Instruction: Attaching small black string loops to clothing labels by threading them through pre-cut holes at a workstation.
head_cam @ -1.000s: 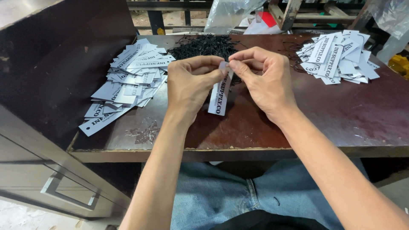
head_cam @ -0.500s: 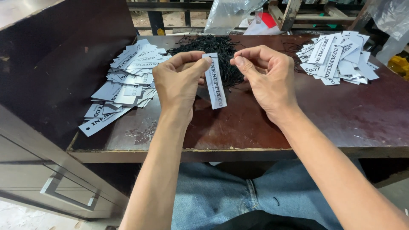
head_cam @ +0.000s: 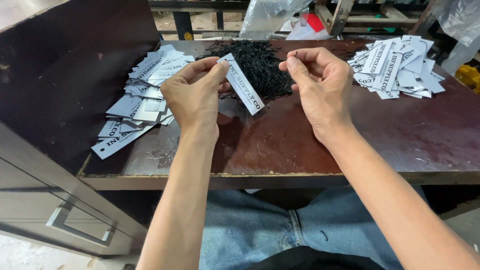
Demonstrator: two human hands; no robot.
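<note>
The left hand (head_cam: 192, 95) pinches one narrow pale grey card tag with dark print (head_cam: 243, 85) between thumb and forefinger at the tag's upper end. The tag hangs tilted, its free lower end pointing toward 4 o'clock, clear of the table surface. The remaining fingers of this hand are curled inward.

The right hand (head_cam: 320, 85) is raised at 3 o'clock of the tag, apart from it. Its thumb and forefinger are pressed together at the tips on a thin black string loop (head_cam: 294, 53), of which only a short piece shows above the fingertips. The other fingers are loosely bent.

Between the two hands, at 12 o'clock of the tag, lies a loose heap of thin black strings (head_cam: 260, 62) on the dark reddish-brown wooden table (head_cam: 310, 145). The tag's upper end overlaps this heap in the view; contact between them cannot be told.

At 9 o'clock of the left hand lies a spread pile of pale grey card tags (head_cam: 145, 85), several of them slid toward the table's near-left corner. At 2 o'clock of the right hand lies a second pile of similar tags (head_cam: 400, 67), with black strings visible among them.

At 12 o'clock beyond the string heap stands a clear plastic bag (head_cam: 272, 17). At 7 o'clock of the table stands a grey metal drawer with a bar handle (head_cam: 80, 225). Below the table edge, blue denim trousers (head_cam: 260, 230) cover the person's legs.
</note>
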